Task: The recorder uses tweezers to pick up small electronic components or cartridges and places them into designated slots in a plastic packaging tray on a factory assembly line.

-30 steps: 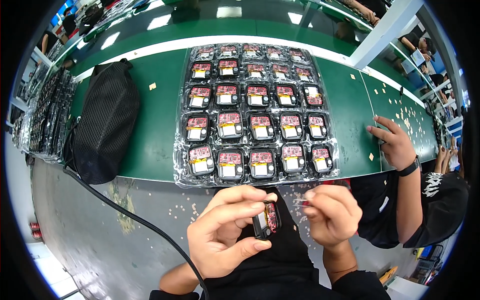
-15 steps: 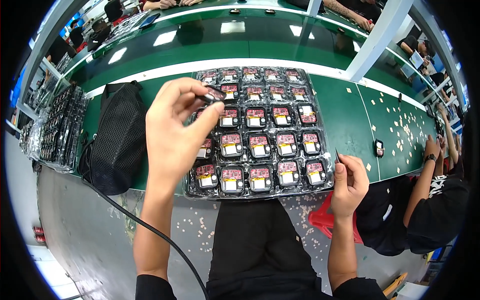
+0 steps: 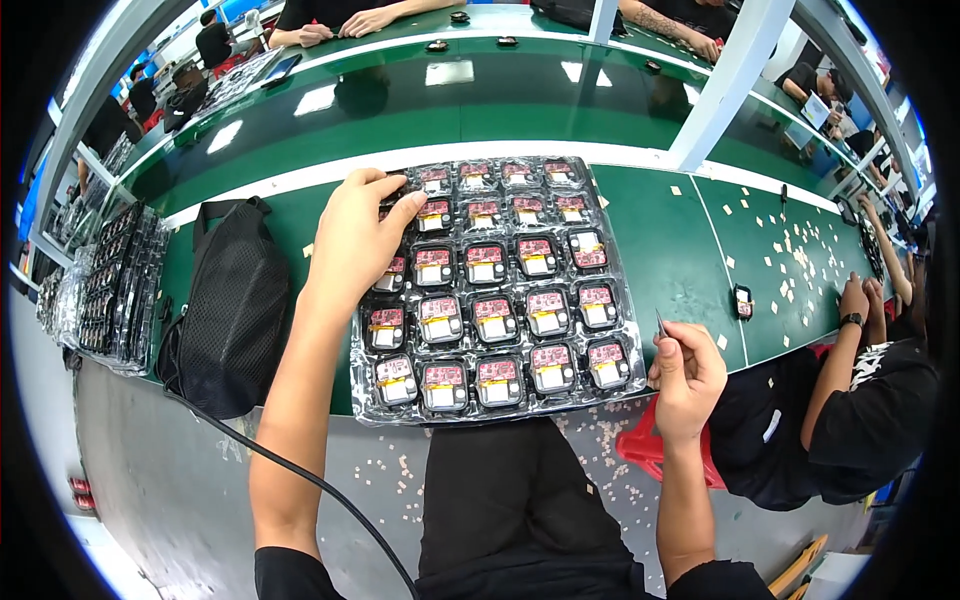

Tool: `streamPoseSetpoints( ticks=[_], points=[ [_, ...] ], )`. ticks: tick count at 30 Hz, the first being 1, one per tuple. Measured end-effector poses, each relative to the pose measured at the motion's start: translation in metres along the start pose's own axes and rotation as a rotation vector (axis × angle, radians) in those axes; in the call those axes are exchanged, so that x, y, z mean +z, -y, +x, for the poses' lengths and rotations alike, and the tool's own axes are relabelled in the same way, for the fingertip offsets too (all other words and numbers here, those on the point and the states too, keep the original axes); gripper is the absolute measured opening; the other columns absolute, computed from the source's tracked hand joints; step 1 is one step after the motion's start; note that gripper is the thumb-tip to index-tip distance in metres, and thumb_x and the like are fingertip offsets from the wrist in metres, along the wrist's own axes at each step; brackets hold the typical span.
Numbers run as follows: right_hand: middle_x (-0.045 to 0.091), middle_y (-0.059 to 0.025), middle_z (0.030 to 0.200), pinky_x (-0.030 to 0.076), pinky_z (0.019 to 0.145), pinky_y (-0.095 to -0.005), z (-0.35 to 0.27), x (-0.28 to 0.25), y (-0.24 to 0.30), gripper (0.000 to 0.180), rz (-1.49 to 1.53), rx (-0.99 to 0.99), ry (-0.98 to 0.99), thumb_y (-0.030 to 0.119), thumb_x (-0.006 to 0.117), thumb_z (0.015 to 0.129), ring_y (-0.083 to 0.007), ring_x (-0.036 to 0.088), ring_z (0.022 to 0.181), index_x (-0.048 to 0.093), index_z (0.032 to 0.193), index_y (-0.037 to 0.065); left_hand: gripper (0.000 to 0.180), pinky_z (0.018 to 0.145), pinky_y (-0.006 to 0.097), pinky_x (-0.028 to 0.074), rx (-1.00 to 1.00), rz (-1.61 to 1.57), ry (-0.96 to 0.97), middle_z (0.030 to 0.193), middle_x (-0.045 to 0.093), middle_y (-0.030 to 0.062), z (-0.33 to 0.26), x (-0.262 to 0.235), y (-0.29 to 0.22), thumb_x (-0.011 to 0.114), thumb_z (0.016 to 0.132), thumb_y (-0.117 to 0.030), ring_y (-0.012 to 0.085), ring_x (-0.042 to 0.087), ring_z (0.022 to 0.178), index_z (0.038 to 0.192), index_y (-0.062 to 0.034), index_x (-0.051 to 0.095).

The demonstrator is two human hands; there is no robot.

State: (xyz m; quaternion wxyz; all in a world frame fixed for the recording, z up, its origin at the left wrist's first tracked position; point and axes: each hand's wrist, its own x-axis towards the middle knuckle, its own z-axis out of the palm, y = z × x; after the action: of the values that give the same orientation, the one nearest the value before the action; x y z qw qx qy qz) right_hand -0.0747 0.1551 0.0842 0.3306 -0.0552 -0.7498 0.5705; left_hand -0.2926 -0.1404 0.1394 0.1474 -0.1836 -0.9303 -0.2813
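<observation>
A clear plastic tray holds rows of small black device cases, such as one device case with a red circuit board and a silver-white block inside. My left hand reaches over its far-left corner. Its thumb and fingers close around a black device case at a far-left pocket, mostly hidden by the hand. Just off the tray's right edge, my right hand is closed on a thin pointed tool, like tweezers, whose tip points up and away. Most of that tool is hidden in the fingers.
Left of the tray lies a black mesh bag with a cable, beside stacked trays. A lone device case and scattered pale squares lie to the right, near a co-worker. A white post rises beyond.
My left hand has lowered the black device case from above the tray to its far-left corner. My right hand still holds the pointed tool. The whole view has shifted slightly.
</observation>
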Motion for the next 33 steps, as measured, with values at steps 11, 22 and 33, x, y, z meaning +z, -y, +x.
streamPoseSetpoints(
  ticks=[11,22,33],
  points=[
    [0.057,-0.017,0.109,0.054,0.074,-0.0376,0.047,-0.053,0.005,0.016,-0.942,-0.033,-0.188,0.014,0.06,0.098,-0.0325,0.067,0.082,0.065,0.106,0.0,0.065,0.119,0.057,0.022,0.351,0.202,0.121,0.153,0.038,0.0189,-0.064,-0.039,-0.07,0.068,0.089,-0.047,0.046,0.025,0.147,0.139,-0.0092,0.056],
    [0.069,-0.013,0.11,0.049,0.065,-0.0287,0.037,-0.053,0.017,0.025,-0.847,0.003,-0.054,0.007,0.075,0.084,-0.018,0.059,0.066,0.066,0.106,0.001,0.038,0.083,0.04,0.059,0.893,-0.266,0.038,0.117,0.067,0.0115,-0.142,-0.017,-0.12,0.079,0.081,-0.036,0.034,0.065,0.109,0.104,-0.0067,0.074],
    [0.07,-0.0242,0.117,0.043,0.041,-0.0206,-0.047,0.023,0.083,0.047,0.172,-0.167,0.586,0.022,0.089,0.076,-0.0061,0.055,0.051,0.055,0.101,0.002,0.077,0.101,0.038,0.053,-0.004,-1.287,0.199,0.137,0.051,0.0207,-0.207,-0.004,-0.118,0.086,0.076,-0.027,0.0277,0.059,0.122,0.136,0.0084,0.053]
  ],
)
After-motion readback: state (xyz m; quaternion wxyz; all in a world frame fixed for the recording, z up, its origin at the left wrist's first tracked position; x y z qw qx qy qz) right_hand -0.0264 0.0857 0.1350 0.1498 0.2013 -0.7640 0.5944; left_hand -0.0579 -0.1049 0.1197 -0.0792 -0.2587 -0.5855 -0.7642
